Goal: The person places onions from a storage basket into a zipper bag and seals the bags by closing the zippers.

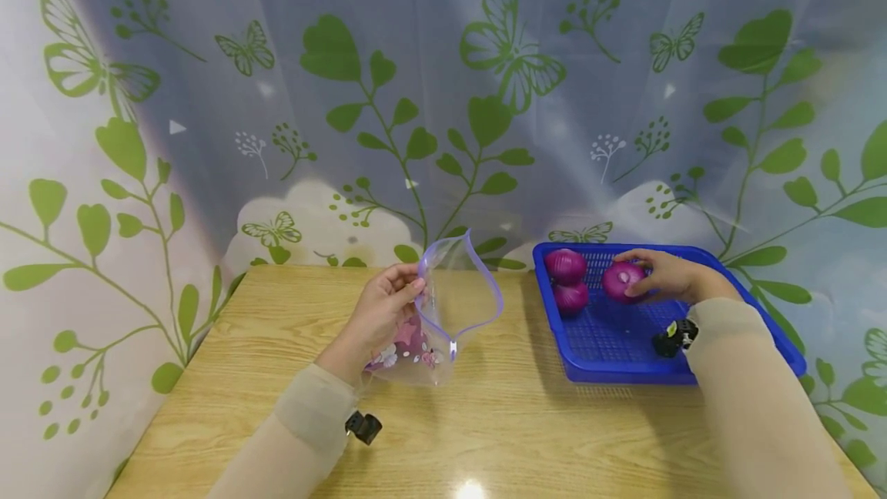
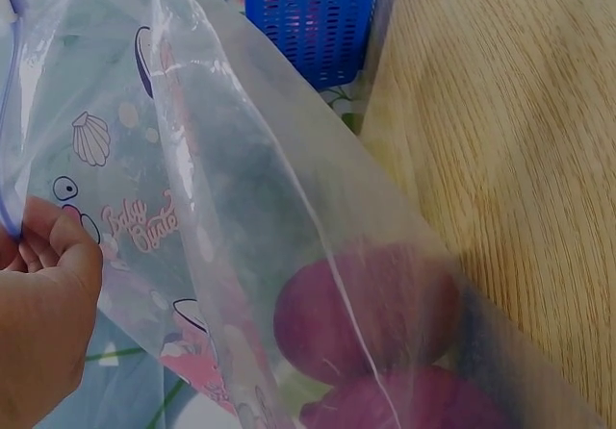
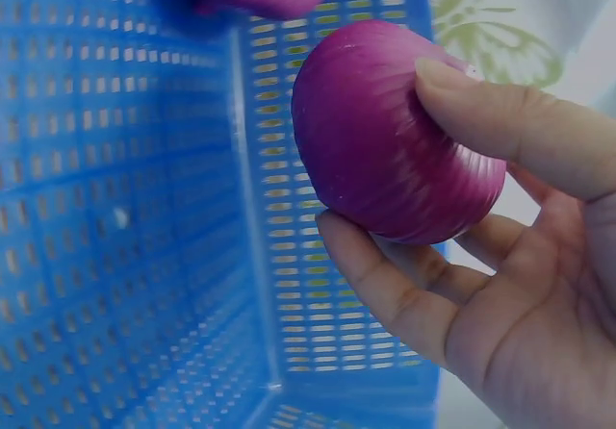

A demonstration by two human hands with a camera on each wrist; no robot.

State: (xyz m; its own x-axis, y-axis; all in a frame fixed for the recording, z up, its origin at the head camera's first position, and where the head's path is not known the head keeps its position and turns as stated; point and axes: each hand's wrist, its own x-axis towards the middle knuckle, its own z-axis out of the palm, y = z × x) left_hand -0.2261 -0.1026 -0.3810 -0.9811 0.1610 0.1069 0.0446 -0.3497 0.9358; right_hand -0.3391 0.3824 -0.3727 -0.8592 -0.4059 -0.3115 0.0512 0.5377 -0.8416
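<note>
A purple onion (image 1: 621, 281) is gripped between the thumb and fingers of my right hand (image 1: 668, 276), above the blue basket (image 1: 624, 372). The right wrist view shows the same onion (image 3: 385, 136) up close. With my left hand (image 1: 384, 310) I pinch the rim of a clear printed zip bag (image 1: 443, 299), whose mouth gapes open. Through its film in the left wrist view, two onions (image 2: 371, 314) show at the bottom. Two more onions (image 1: 567, 266) lie together in the basket's back left corner.
The basket stands on the right of the wooden table (image 1: 277, 306), close to the patterned curtain (image 1: 416, 98) behind. Small black devices (image 1: 363, 427) are strapped to both wrists. Bare tabletop lies between the bag and the basket.
</note>
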